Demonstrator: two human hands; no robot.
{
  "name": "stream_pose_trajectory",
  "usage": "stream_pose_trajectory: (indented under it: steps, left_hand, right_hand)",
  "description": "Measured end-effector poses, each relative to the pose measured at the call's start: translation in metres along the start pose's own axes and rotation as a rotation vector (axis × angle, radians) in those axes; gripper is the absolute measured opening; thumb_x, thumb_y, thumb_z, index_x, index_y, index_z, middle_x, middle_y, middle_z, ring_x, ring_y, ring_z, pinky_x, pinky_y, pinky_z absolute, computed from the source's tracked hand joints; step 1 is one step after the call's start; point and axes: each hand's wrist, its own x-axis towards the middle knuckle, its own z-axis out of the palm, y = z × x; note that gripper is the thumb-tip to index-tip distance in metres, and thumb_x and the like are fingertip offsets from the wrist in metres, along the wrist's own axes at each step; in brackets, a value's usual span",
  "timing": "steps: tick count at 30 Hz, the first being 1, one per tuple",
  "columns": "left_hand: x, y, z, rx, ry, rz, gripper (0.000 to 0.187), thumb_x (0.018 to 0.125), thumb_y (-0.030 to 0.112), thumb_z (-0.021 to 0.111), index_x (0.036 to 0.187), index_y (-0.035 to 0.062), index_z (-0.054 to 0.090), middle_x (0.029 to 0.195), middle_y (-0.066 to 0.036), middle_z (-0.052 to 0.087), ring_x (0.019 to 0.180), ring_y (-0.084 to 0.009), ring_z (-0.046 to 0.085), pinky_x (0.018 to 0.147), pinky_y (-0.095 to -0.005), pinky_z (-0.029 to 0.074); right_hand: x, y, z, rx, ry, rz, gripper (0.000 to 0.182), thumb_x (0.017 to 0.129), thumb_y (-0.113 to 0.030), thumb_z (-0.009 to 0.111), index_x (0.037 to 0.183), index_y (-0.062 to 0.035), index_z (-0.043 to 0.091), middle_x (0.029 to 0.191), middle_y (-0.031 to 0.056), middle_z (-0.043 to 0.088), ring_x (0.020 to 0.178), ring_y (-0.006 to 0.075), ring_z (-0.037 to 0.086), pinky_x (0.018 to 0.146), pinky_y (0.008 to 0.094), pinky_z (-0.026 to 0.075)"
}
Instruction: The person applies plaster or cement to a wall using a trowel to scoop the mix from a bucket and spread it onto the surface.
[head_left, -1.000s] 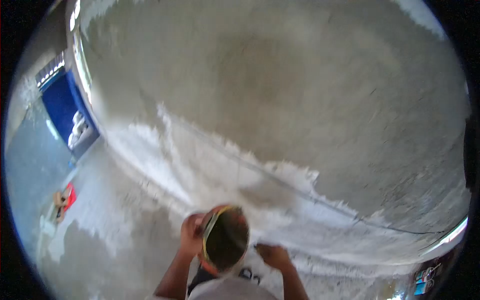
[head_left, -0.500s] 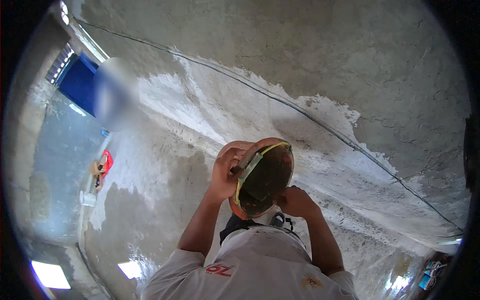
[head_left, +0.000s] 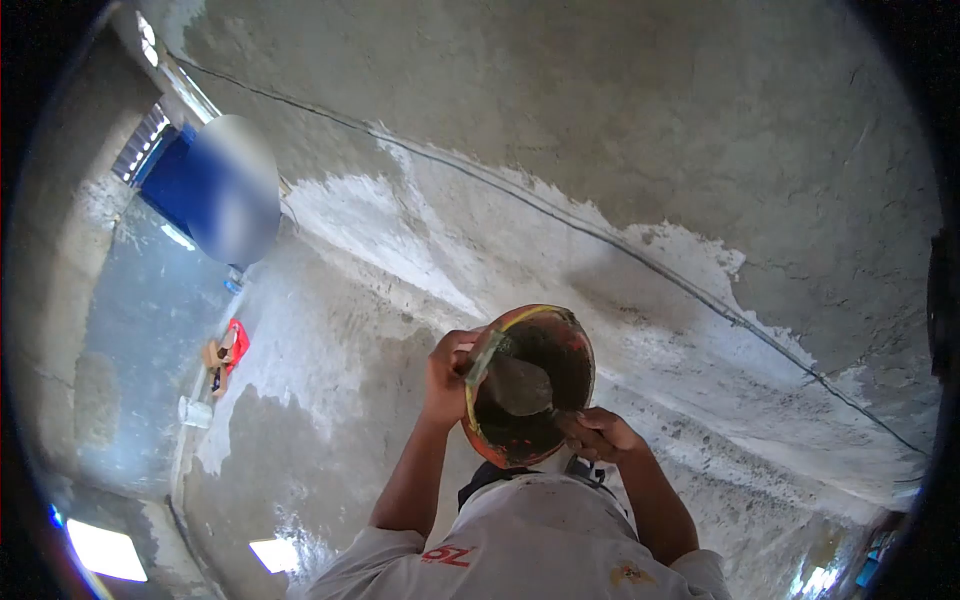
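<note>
An orange bowl (head_left: 590, 365), shaped like an upturned hard hat with a yellow band along its rim, is tipped so its dark, mortar-smeared inside faces me. My left hand (head_left: 447, 378) grips its left rim, fingers wrapped over the edge next to a greenish strip. In my right hand (head_left: 603, 436), at the lower right rim, is a trowel (head_left: 520, 388). Its grey, mortar-coated blade lies within the bowl's opening, pointing up and left. The fingers of that hand are closed round the handle, which they mostly cover.
A partly wet, rough grey wall (head_left: 800, 120) rises ahead, with a cable (head_left: 560, 208) strung across it. Off to the left are a white bucket (head_left: 194, 412), a red bag (head_left: 237, 345) and a blue panel (head_left: 170, 185). Bright light patches (head_left: 107, 550) show at lower left.
The bowl has come down slightly and turned more toward me, showing more of its inside. The trowel blade now shows clearly, and my right hand has moved a little lower and right.
</note>
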Motion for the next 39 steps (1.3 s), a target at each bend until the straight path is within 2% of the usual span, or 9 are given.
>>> stream_pose_trajectory:
  steps: [5, 11, 16, 17, 19, 21, 27, 34, 39]
  left_hand:
    - [0.012, 0.007, -0.009, -0.076, 0.224, 0.011, 0.049, 0.078, -0.015, 0.062, 0.124, 0.0017, 0.056, 0.093, -0.01, 0.072, 0.082, -0.014, 0.067, 0.074, -0.0292, 0.053]
    - [0.039, -0.01, -0.02, -0.244, 0.32, 0.056, 0.045, 0.077, -0.015, 0.058, 0.119, 0.0017, 0.055, 0.091, -0.014, 0.07, 0.081, -0.0175, 0.068, 0.07, -0.029, 0.054]
    - [0.068, -0.013, -0.028, -0.087, 0.304, -0.005, 0.038, 0.076, -0.015, 0.06, 0.109, 0.0025, 0.057, 0.088, -0.01, 0.069, 0.078, -0.0148, 0.066, 0.067, -0.0292, 0.052]
    - [0.074, -0.024, -0.031, 0.035, 0.317, 0.027, 0.027, 0.083, 0.0, 0.063, 0.109, 0.0048, 0.059, 0.088, -0.011, 0.072, 0.078, -0.02, 0.069, 0.068, -0.0334, 0.053]
    - [0.066, -0.045, -0.038, 0.174, 0.343, -0.004, 0.021, 0.091, 0.015, 0.067, 0.11, 0.007, 0.062, 0.089, -0.013, 0.074, 0.077, -0.0252, 0.072, 0.068, -0.0376, 0.053]
    - [0.074, -0.04, -0.044, 0.243, 0.378, 0.061, 0.024, 0.093, 0.027, 0.068, 0.109, 0.0099, 0.064, 0.09, -0.011, 0.076, 0.078, -0.0288, 0.073, 0.07, -0.041, 0.053]
    - [0.081, -0.002, -0.047, 0.067, 0.327, -0.143, 0.025, 0.09, 0.024, 0.068, 0.111, 0.0116, 0.065, 0.086, -0.009, 0.077, 0.079, -0.0289, 0.074, 0.069, -0.0415, 0.054]
    - [0.083, -0.014, -0.04, 0.085, 0.295, 0.034, 0.029, 0.086, 0.026, 0.071, 0.11, 0.0112, 0.065, 0.088, -0.011, 0.077, 0.08, -0.0287, 0.074, 0.07, -0.0405, 0.053]
    - [0.08, -0.02, -0.036, 0.002, 0.261, -0.032, 0.032, 0.092, 0.035, 0.071, 0.11, 0.0095, 0.064, 0.086, -0.012, 0.076, 0.078, -0.0288, 0.073, 0.071, -0.04, 0.053]
  right_hand:
    - [-0.022, -0.034, 0.025, 0.082, -0.011, -0.131, 0.036, 0.1, -0.032, 0.065, 0.111, 0.0022, 0.064, 0.083, 0.0143, 0.064, 0.056, 0.0155, 0.054, 0.045, 0.0274, 0.042]
    - [-0.043, -0.077, 0.063, -0.099, 0.035, -0.341, 0.047, 0.101, -0.036, 0.064, 0.129, 0.0014, 0.058, 0.083, 0.0154, 0.066, 0.05, 0.0141, 0.05, 0.041, 0.0272, 0.04]
    - [-0.056, -0.104, 0.135, -0.277, 0.106, -0.431, 0.042, 0.098, -0.038, 0.067, 0.104, 0.0035, 0.06, 0.063, 0.0043, 0.05, 0.052, 0.0117, 0.041, 0.038, 0.0236, 0.033]
    - [-0.055, -0.108, 0.131, -0.285, 0.117, -0.433, 0.042, 0.098, -0.038, 0.067, 0.104, 0.0035, 0.06, 0.063, 0.0043, 0.05, 0.052, 0.0117, 0.041, 0.038, 0.0236, 0.033]
    - [-0.053, -0.105, 0.11, -0.34, 0.045, -0.511, 0.049, 0.102, -0.036, 0.06, 0.125, 0.0075, 0.058, 0.078, 0.0162, 0.063, 0.046, 0.0139, 0.046, 0.04, 0.0273, 0.04]
    - [-0.048, -0.103, 0.115, -0.341, 0.032, -0.537, 0.054, 0.101, -0.038, 0.061, 0.124, 0.0103, 0.056, 0.078, 0.018, 0.062, 0.043, 0.0159, 0.046, 0.037, 0.027, 0.037]
    - [-0.04, -0.101, 0.151, -0.354, 0.026, -0.555, 0.052, 0.102, -0.038, 0.058, 0.123, 0.0098, 0.055, 0.076, 0.0181, 0.059, 0.042, 0.0164, 0.046, 0.034, 0.026, 0.036]
    - [-0.046, -0.128, 0.218, -0.359, 0.118, -0.682, 0.06, 0.102, -0.043, 0.055, 0.142, 0.0007, 0.048, 0.077, 0.0157, 0.058, 0.041, 0.0138, 0.045, 0.035, 0.0245, 0.036]
    - [-0.07, -0.182, 0.35, -0.321, 0.244, -1.1, 0.047, 0.106, -0.04, 0.049, 0.137, -0.0047, 0.052, 0.083, 0.0127, 0.061, 0.049, 0.0152, 0.052, 0.036, 0.0241, 0.039]
